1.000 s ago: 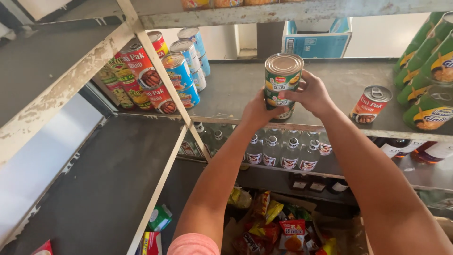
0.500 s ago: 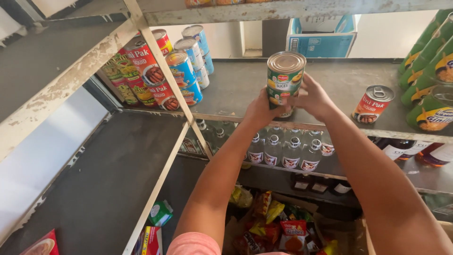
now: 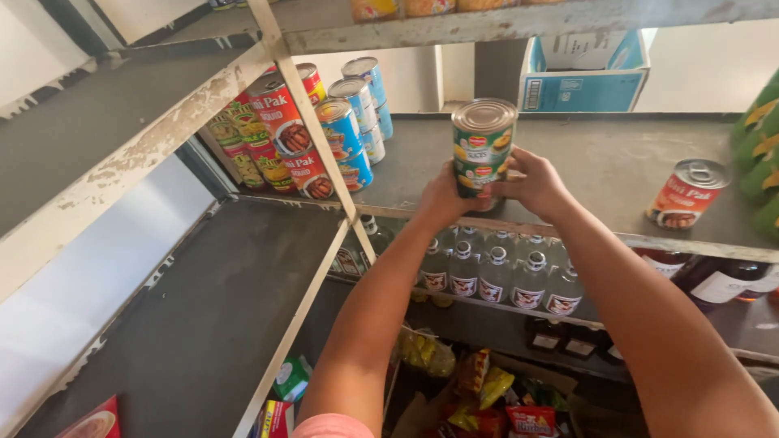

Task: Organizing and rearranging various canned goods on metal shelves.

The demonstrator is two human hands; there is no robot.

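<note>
Raised slightly since the earlier frame, the green-labelled can (image 3: 483, 146) is being held upright just above the front edge of the grey shelf (image 3: 600, 166) — gripped between the left hand (image 3: 442, 199) and right hand (image 3: 535, 182), both wrapped around its lower half. Stacked cans (image 3: 324, 130) are standing at the left — a red can (image 3: 686, 193) is tilting well apart on the right.

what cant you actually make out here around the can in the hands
- Head view: the lower side of the green can, covered by the left hand and right hand.
- Whether the can's base touches the shelf: the hands hide it.
- The green packs at right, cut off by the frame edge.
- The bottles below: their tops are hidden by the shelf's front lip.
- The stacked cans at left, partly behind the diagonal brace.
</note>
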